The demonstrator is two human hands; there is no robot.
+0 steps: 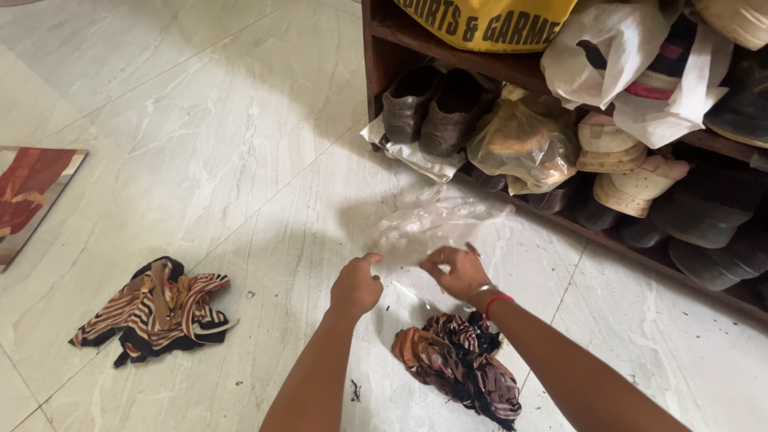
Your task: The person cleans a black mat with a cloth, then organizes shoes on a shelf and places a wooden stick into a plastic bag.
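Here, your left hand (356, 286) and right hand (458, 272) each pinched an edge of the clear plastic bag (424, 226), stretching its mouth wide just before the shoe rack (384, 48), with the dark crumpled cloth (460, 368) lying right below it.

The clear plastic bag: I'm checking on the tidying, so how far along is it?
Nothing is bagged yet. Both hands, left hand and right hand, hold the clear plastic bag by its edge. The dark patterned cloth and striped cloth lie loose on the floor.
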